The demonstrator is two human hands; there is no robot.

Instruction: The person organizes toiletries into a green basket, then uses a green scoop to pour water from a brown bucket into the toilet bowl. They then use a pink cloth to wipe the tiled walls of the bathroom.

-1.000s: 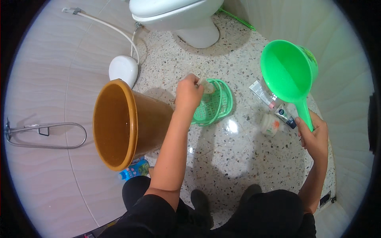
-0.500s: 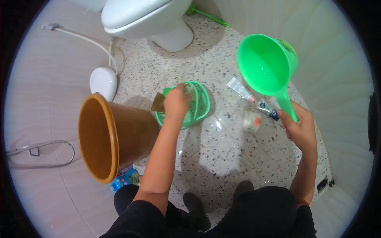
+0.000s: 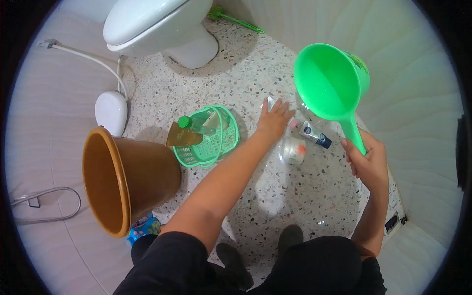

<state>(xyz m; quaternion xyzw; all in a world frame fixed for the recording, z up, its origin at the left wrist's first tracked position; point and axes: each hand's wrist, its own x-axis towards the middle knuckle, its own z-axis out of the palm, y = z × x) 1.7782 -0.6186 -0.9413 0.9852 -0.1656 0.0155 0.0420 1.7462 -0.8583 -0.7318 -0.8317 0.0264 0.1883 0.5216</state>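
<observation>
My left hand (image 3: pixel 274 120) is stretched out over the floor, fingers spread on top of a white tube with a pink cap (image 3: pixel 294 124), most of which it covers. Beside it lie a second tube, silvery with a dark cap (image 3: pixel 314 134), and a whitish round jar (image 3: pixel 294 151) with an orange-red mark. In my right hand (image 3: pixel 369 163) is the handle of a bright green water dipper (image 3: pixel 327 81), its bowl raised and tilted towards me. Left of my left hand stands a light green basket (image 3: pixel 233 129) holding a clear bottle with a green cap (image 3: pixel 186 122) and a brown piece (image 3: pixel 183 135).
A large brown bucket (image 3: pixel 152 169) is tipped on the left, its mouth facing the wall. Behind it lies a blue pack (image 3: pixel 145 228). Farther off are a white toilet (image 3: pixel 191 49), a green brush (image 3: pixel 241 22) and a white rounded object (image 3: pixel 111 113) by a hose.
My left hand has left the basket and moved right to the white tube; the bottle now shows in the basket. My right hand still holds the dipper. The view has shifted slightly.
</observation>
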